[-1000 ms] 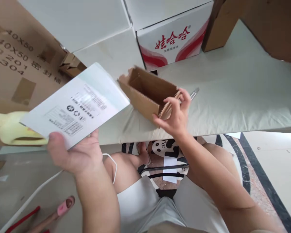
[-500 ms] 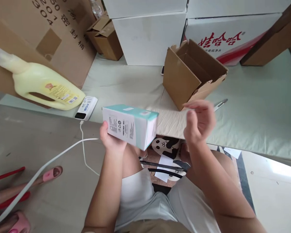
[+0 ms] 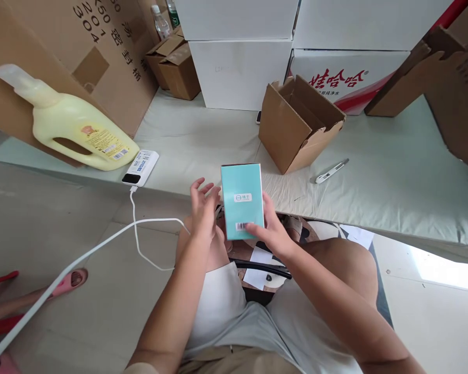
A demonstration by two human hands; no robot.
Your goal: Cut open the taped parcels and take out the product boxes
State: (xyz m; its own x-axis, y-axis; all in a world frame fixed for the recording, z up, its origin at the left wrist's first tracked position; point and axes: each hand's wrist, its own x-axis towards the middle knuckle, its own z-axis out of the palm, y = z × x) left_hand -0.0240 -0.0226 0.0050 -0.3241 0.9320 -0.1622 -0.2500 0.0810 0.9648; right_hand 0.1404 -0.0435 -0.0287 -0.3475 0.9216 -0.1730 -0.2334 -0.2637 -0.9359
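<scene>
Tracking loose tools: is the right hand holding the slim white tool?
No, the slim white tool lies on the cloth; the right hand holds the teal box.

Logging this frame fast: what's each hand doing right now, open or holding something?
Left hand: open, close beside the teal box; touch cannot be told.
Right hand: holding the teal box, thumb at its barcode.

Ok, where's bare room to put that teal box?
The teal box could probably fit on the cloth between the white cutter and right-hand cardboard. Another bare patch lies between the white gadget and open brown box. It's crowded at the left end, where the yellow bottle, white gadget and big carton bunch together.
</scene>
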